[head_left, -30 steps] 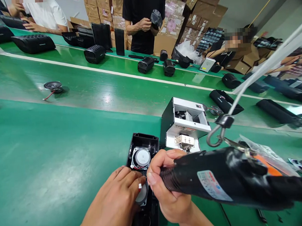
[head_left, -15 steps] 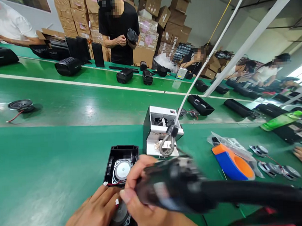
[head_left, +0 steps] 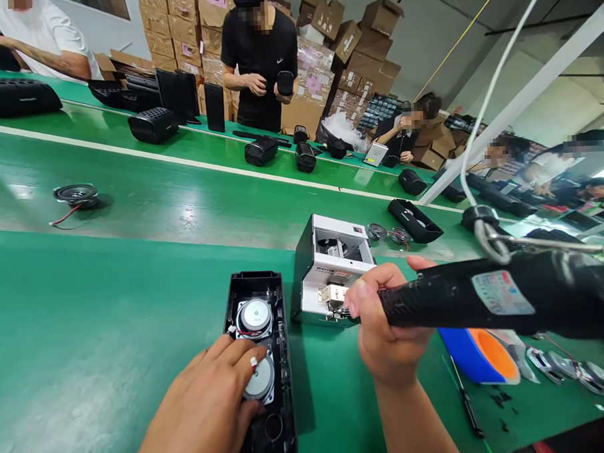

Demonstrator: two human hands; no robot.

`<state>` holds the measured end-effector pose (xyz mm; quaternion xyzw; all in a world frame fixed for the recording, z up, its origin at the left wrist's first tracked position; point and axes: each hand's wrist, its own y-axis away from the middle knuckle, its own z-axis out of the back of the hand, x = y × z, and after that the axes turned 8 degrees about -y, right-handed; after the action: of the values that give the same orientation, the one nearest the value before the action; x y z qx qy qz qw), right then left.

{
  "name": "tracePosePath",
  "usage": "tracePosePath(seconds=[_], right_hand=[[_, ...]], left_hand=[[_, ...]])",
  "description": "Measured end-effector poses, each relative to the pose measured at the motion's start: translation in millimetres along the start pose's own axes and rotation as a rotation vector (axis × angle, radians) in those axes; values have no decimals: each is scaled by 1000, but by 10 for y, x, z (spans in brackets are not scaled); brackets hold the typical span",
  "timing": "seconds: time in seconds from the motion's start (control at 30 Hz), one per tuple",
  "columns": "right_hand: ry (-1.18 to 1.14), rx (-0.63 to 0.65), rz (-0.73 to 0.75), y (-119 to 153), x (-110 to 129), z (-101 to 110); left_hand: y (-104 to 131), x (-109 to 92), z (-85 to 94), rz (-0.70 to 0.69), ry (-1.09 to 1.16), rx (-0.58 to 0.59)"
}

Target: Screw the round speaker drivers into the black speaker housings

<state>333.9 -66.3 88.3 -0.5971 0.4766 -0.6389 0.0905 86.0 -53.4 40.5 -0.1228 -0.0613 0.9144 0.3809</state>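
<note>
My right hand (head_left: 393, 322) is wrapped round a black electric screwdriver (head_left: 450, 300), which hangs from a white cord. Its tip is at the front of a white and black screw feeder (head_left: 334, 265). My left hand (head_left: 209, 397) lies over a black speaker housing (head_left: 285, 401), fingers bent onto the lower speaker (head_left: 261, 378) and its small white plug. An upper round speaker (head_left: 254, 317) sits in the same housing, uncovered. Whether the left fingers grip the plug or the speaker is hard to tell.
A blue and orange tape roll (head_left: 480, 355), a thin screwdriver (head_left: 470, 406) and loose speakers (head_left: 571, 368) lie at the right. One speaker (head_left: 75, 195) rests at the far left. Black housings line the green bench behind, with people beyond.
My right hand has carried the electric screwdriver from above the housing to the screw feeder, right and away. More of the housing now shows, and my left hand stays on it.
</note>
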Motion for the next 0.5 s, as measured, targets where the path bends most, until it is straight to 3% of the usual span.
tracePosePath(seconds=[0.2,0.3,0.4,0.5], right_hand=[[-151,-68,-221,144,259,-80],[-201,-122,-207,263,488,-122],[-227,-84,-220,319,674,-109],[-268,-9,-277,303,759,-29]], left_hand=[[-33,-6,82,-41,49,75],[-20,21,61,-30,85,59],[18,45,33,-41,115,-7],[101,59,46,-67,125,-146]])
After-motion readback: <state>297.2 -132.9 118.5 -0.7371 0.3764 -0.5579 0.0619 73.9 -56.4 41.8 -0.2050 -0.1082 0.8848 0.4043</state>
